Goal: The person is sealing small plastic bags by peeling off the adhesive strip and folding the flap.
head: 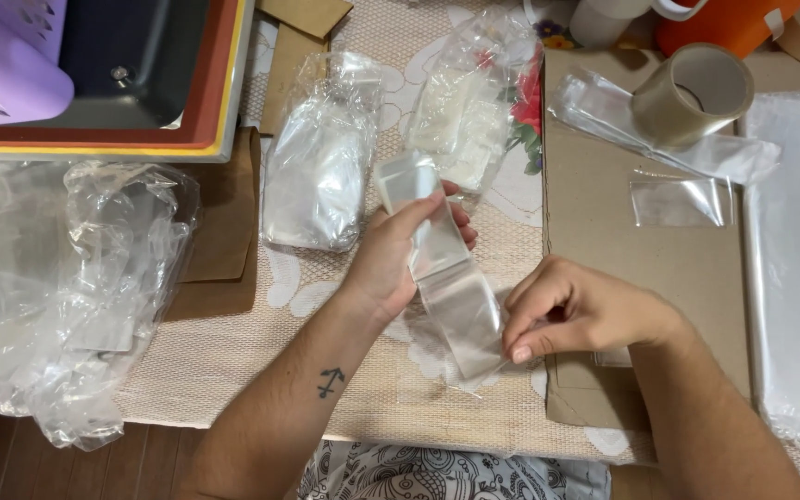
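A long clear plastic sleeve (446, 278) stretches between my two hands above the table. My left hand (395, 255) grips its upper part, fingers wrapped around it, and the top end sticks out above my fingers. My right hand (567, 310) pinches the sleeve's lower end between thumb and fingers. A forearm with a small dark tattoo (330, 381) leads to the left hand. Below the sleeve lies a beige lace tablecloth (326, 389).
Crumpled clear bags (67, 296) lie at left, packs of clear sleeves (318, 162) at centre. A brown cardboard sheet (604, 231) holds a tape roll (692, 93) and a small clear bag (680, 202). A stack of clear sheets (798, 259) lies right; a purple basket (6, 56) and a tray sit top left.
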